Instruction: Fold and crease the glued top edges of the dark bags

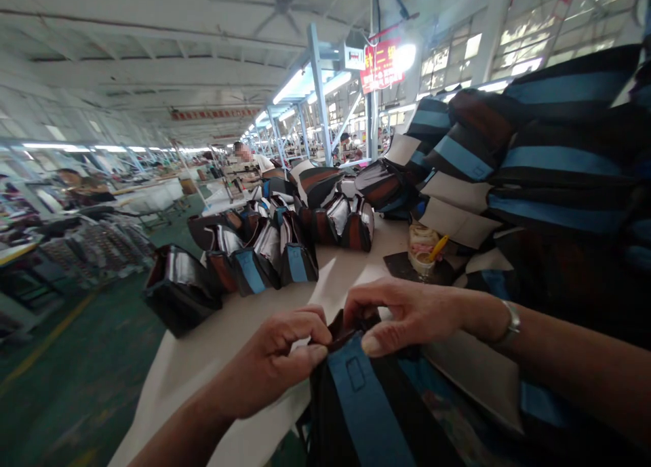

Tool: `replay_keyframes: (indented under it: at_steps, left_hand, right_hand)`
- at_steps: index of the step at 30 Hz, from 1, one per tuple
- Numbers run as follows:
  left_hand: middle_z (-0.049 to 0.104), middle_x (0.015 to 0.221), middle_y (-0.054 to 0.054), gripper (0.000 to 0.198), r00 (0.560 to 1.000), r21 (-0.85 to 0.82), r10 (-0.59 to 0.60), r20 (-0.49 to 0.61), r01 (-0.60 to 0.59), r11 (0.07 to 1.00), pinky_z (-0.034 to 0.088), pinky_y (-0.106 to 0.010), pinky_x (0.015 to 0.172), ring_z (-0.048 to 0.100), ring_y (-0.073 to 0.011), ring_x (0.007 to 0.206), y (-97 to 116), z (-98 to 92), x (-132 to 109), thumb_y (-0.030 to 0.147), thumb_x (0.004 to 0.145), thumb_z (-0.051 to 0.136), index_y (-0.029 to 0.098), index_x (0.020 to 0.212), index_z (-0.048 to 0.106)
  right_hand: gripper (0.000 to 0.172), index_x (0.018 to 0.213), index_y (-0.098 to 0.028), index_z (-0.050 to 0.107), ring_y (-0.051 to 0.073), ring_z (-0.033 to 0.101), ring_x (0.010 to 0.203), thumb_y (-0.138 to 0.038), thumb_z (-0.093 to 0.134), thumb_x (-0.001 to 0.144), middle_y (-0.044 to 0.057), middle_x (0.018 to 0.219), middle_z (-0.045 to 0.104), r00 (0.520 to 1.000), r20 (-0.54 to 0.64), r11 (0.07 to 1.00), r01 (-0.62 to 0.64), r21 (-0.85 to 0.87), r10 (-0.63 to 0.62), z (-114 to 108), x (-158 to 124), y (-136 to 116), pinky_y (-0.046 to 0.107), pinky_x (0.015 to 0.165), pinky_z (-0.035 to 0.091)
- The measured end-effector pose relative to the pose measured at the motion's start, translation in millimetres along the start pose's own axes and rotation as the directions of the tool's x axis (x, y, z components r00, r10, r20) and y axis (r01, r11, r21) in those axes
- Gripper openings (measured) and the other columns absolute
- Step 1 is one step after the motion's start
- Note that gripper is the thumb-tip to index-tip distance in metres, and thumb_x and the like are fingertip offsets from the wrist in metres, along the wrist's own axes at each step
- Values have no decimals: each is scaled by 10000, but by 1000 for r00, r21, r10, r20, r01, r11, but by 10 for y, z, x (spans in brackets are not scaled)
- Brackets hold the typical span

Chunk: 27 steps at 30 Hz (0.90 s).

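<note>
A black bag piece with a blue stripe point(366, 399) hangs at the table's near edge, a small stitched rectangle showing on the stripe. My left hand point(285, 348) pinches its top edge at the left corner, thumb against fingers. On the right side of that edge, my right hand point(401, 318) has its thumb on the blue stripe and its fingers curled over behind. Brown material shows along the opening between both hands. A metal band point(511, 320) circles my right wrist. What lies behind the curled right fingers is hidden.
Several finished-looking bags point(300, 257) stand on the pale table point(239, 338), with a black one point(180, 287) at its left edge. A tub with a yellow-handled tool point(424, 253) sits behind my right hand. Striped bag pieces point(559, 158) are piled high at right.
</note>
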<state>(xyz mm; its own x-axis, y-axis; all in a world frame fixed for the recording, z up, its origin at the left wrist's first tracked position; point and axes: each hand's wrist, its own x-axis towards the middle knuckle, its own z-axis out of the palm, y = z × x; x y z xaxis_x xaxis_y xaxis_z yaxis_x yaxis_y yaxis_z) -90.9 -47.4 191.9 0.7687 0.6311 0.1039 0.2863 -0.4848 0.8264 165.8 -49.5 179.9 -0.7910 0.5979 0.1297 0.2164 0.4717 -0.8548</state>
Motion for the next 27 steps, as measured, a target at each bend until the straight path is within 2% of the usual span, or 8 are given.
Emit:
replay_keyframes:
  at_steps: [3,6,12,16,18,21,24,27]
  left_hand:
    - [491,777,11,172,996,-81,-83,30,85,993,334,-268,681,454,-134,730,-189,-62,-124,259,875,543,146,754,588]
    - [506,794,3,227,986,-79,-150,75,156,985,340,-278,703,469,-151,764,-144,-69,-155,323,896,537,143,771,596]
    - [573,831,20,192,942,20,-320,96,320,947,340,-257,645,482,-139,752,249,78,-13,332,866,640,160,949,663]
    - [547,778,14,172,949,-111,-292,116,305,946,318,-256,616,459,-126,708,220,96,37,304,831,667,132,843,664]
    - [544,780,2,180,959,-201,-253,130,276,940,324,-261,629,461,-130,715,136,93,46,298,809,688,121,816,661]
    - [534,771,-13,283,963,-319,-233,138,266,910,315,-270,627,452,-136,706,21,137,60,380,806,705,101,845,687]
    - [514,724,-11,325,951,-307,-300,80,309,900,290,-269,597,432,-130,672,-16,218,80,418,781,726,95,813,711]
    - [509,695,-10,294,947,-296,-318,43,316,901,285,-273,585,429,-130,653,12,275,97,394,742,730,101,760,702]
  right_hand:
    - [487,897,-131,615,89,437,686,-548,795,723,-40,752,500,999,17,992,-45,116,44,83,47,287,199,587,342]
    - [516,852,-135,606,85,428,674,-555,840,665,-45,744,503,997,-48,979,-56,198,67,248,99,368,203,584,343]
    - [526,873,-160,651,101,485,720,-522,899,584,-44,772,582,994,-109,998,-16,64,23,301,163,80,213,612,346]
    - [528,821,-168,629,91,470,712,-476,938,523,-56,776,581,982,-186,1000,11,-11,-13,204,104,-22,216,594,318]
    - [503,816,-160,607,83,446,693,-482,913,579,-54,766,557,984,-179,998,24,62,-13,178,57,11,213,577,313]
    - [436,873,-148,579,75,419,648,-473,829,725,-48,744,520,993,-107,957,-24,290,57,202,-3,138,207,545,317]
    - [403,922,-141,558,73,404,631,-428,800,774,-46,736,505,993,-62,898,-65,436,102,265,-37,245,210,542,314]
    - [357,924,-133,560,76,407,649,-380,784,796,-39,750,505,995,-67,876,-35,481,76,296,-49,259,217,565,310]
